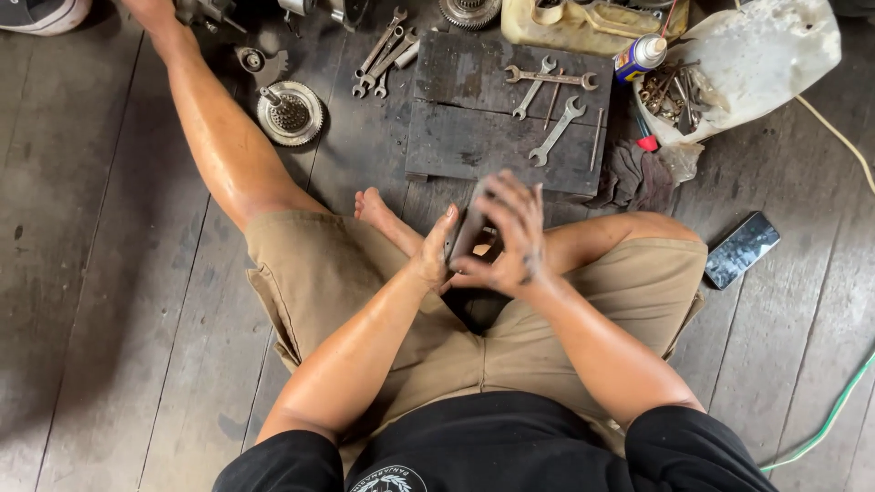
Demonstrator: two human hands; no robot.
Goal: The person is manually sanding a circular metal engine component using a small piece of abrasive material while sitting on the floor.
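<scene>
Both hands grasp a dark metal part over the lap.

The left hand (433,255) and right hand (510,239) clamp the metal part (465,232), long axis toward 1 o'clock. At 12 o'clock: dark wooden board (474,137) bearing wrenches (551,105). Gear plate (290,113) at 10 o'clock, phone (742,249) at 3 o'clock; own foot (378,211) just beside.

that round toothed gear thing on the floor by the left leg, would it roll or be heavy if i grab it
The round toothed metal part lies flat on the wooden floor, so a push would probably slide it, not roll it. It looks like solid steel, so likely heavy for its size. Its dark, greasy look suggests it may be slippery.
</scene>
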